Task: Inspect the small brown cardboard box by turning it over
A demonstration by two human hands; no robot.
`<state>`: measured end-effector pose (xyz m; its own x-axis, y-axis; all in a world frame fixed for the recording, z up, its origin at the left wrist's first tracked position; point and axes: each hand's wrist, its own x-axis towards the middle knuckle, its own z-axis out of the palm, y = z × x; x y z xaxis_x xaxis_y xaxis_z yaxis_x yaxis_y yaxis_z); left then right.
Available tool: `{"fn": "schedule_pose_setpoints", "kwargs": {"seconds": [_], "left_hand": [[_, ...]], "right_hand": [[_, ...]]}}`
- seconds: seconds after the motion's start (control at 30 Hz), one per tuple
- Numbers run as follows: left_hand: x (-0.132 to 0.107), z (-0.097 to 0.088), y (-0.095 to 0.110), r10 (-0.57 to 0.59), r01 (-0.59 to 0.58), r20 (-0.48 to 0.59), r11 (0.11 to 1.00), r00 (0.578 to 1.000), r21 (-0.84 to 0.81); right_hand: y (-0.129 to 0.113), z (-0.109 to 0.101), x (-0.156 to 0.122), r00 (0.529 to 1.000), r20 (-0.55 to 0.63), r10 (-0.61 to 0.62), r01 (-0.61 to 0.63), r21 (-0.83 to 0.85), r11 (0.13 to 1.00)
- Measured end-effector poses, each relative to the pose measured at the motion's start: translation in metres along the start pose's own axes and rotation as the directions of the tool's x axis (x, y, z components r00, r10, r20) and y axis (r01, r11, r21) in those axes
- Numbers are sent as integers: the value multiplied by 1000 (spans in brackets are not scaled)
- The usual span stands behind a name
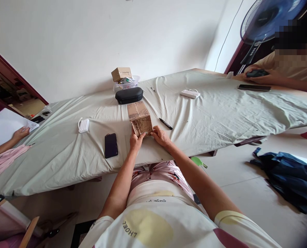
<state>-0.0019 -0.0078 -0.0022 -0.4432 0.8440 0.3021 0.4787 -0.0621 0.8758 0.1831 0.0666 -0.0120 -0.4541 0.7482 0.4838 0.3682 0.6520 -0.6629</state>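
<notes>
A small brown cardboard box stands on the cloth-covered table right in front of me. My left hand presses against its near left corner, fingers curled on the cardboard. My right hand holds the near right corner, fingers bent round the edge. A black pen lies just right of the box. A black phone lies face up to the left of my left hand.
Behind the box lie a black case, a clear tub and a second small carton. White gadgets rest left and right. One person's hand holds paper at left; another person sits at far right by a fan. A dark bag lies on the floor.
</notes>
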Motion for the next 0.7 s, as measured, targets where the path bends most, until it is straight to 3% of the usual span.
{"fn": "schedule_pose_setpoints", "kwargs": {"seconds": [0.7], "left_hand": [[0, -5, 5, 2, -1, 50, 1000, 999, -13]], "right_hand": [[1, 3, 0, 1000, -20, 13, -13, 4, 1000]]}}
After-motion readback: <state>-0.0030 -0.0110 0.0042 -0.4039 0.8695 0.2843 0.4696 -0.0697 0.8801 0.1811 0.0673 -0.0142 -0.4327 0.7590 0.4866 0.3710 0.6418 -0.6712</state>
